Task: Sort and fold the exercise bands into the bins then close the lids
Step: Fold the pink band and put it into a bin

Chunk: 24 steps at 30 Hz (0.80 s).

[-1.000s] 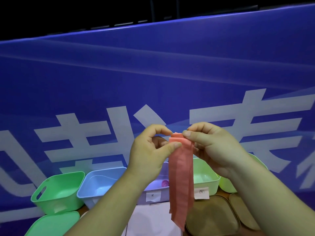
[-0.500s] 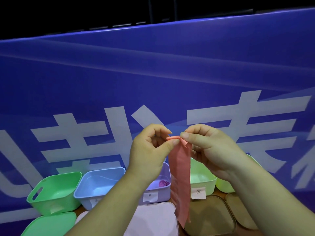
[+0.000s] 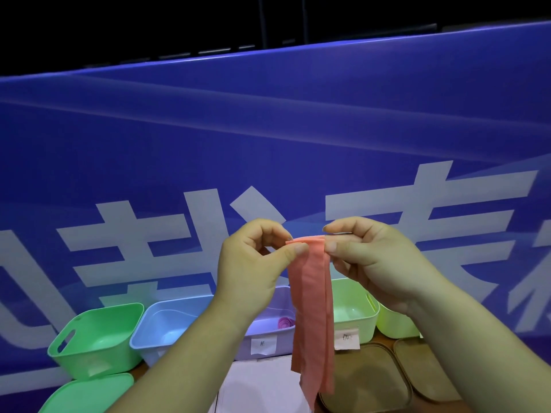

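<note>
- Bins first, counted from your left: five in a row against the blue banner (image 3: 268,129): a green bin (image 3: 98,338), a blue bin (image 3: 167,320), a lilac bin (image 3: 268,332) with a white label, a pale green bin (image 3: 354,314) with a white label, and a yellow-green bin (image 3: 393,323) mostly hidden behind your right wrist.
- Lids lie in front of them, all still off: a green lid (image 3: 86,394), a white lid (image 3: 262,386), and two brown lids, one (image 3: 366,380) beside the other (image 3: 423,371). That makes four you can see; a fifth is not in view.
- One rolled pink band (image 3: 283,322) already sits inside the lilac bin; the other bins look bare where they show.
- Your left hand (image 3: 253,272) is pinched closed, thumb and forefinger on the left top corner of the coral band (image 3: 310,308).
- That band hangs in the air in front of the lilac and pale green bins, doubled lengthwise, one only.
- Your right hand (image 3: 375,263) pinches the right top corner.
- Compared with a second ago, your hands have drawn slightly apart and the top edge now lies flatter and squarer, the layers better lined up. I judge the first fold is settled, so you are ready to fold it shorter before binning it.
- Much remains: this band to stow, and every lid to close.
</note>
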Each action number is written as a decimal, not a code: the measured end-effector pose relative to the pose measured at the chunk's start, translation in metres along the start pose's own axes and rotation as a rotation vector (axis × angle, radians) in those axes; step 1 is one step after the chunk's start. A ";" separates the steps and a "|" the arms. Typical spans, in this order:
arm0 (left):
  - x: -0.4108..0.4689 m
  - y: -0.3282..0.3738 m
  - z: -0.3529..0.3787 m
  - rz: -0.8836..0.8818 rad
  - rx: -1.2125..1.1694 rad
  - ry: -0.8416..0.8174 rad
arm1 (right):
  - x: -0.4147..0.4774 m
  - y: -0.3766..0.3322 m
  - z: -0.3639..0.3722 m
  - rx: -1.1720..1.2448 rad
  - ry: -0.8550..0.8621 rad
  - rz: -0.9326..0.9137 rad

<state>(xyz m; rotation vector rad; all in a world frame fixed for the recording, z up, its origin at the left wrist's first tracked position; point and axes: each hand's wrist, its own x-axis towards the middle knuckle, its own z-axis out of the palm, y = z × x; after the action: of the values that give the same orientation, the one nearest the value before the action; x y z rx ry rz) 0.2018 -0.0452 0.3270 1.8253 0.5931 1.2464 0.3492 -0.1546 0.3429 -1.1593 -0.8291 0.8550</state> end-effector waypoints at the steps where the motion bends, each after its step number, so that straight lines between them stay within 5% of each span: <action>1: 0.000 0.000 -0.001 -0.013 -0.023 -0.006 | 0.000 0.000 0.001 0.008 0.005 0.007; 12: -0.008 0.005 -0.005 0.014 -0.066 -0.097 | -0.005 -0.003 0.001 0.171 0.088 0.115; 24: -0.016 0.012 -0.004 -0.018 -0.116 -0.171 | -0.016 -0.005 0.007 0.046 0.047 0.075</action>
<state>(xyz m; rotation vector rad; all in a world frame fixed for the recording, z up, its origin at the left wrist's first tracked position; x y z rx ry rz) 0.1907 -0.0628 0.3296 1.8036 0.4328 1.0776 0.3366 -0.1672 0.3475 -1.1712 -0.7280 0.9011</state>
